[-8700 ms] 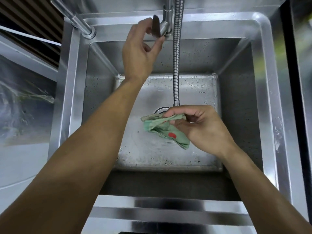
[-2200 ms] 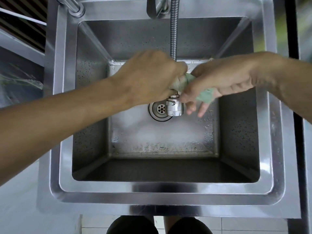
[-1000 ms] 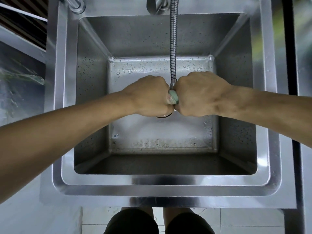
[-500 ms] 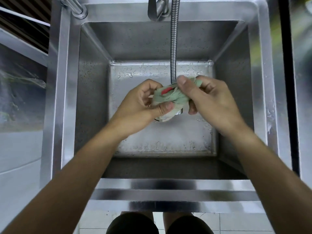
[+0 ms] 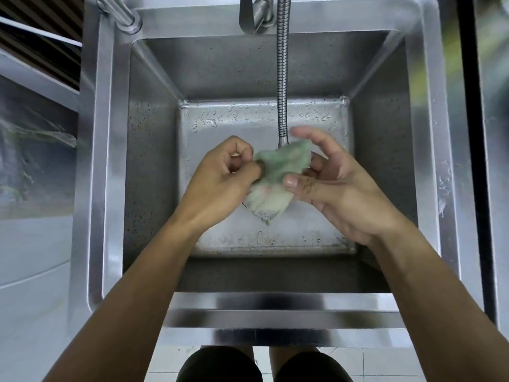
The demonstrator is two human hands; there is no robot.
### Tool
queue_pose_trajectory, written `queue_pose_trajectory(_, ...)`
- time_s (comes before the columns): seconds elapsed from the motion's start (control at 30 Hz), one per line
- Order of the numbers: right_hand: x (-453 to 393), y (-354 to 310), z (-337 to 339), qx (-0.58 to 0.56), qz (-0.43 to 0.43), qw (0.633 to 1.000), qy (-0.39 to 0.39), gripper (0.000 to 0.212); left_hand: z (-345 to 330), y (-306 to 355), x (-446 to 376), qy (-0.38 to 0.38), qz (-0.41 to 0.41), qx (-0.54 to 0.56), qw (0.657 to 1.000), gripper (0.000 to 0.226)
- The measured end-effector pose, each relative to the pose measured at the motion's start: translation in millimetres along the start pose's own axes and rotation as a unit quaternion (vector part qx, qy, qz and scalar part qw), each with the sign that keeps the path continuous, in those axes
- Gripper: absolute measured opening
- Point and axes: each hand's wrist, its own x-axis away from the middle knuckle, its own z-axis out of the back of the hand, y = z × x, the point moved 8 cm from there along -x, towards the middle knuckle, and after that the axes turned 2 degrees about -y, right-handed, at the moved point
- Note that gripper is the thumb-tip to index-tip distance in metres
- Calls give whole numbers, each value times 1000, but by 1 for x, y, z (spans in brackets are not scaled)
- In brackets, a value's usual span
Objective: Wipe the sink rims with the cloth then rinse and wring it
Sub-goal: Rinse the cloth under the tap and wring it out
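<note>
Cloth (image 5: pixel 278 175), pale green and crumpled, hangs over the middle of the basin, held between both hands just below the end of the flexible faucet hose (image 5: pixel 282 78). Going left to right: the left rim of the sink (image 5: pixel 93 166) looks clean and carries no visible suds, so the wiping is probably done, though that is a judgement from how the steel looks. The left hand (image 5: pixel 220 183) is curled, thumb and fingers pinching the cloth's left edge. The cloth's lower end droops toward the wet basin floor without clearly touching it. The right hand (image 5: pixel 336 186) is half spread, its thumb pressed on the cloth's lower right and its fingers cupped loosely behind the upper part. No water stream is visible from the hose. The cloth looks soaked and loosely bunched, not twisted, so the work seems to sit between rinsing and wringing, with a wring likely left.
</note>
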Motion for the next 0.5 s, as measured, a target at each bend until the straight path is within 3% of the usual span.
queue_pose_trajectory(0.23,-7,-10,2,152,28,987,51,62,-7,16,-2,-85,-22,-6,996,30)
queue_pose_trajectory(0.37,-3,-9,13,170,34,980,100,38,8,17,-7,-36,-63,76,994,10)
queue_pose_trajectory(0.5,0,-15,13,217,76,967,112,33,12,21,-3,7,-91,159,983,7)
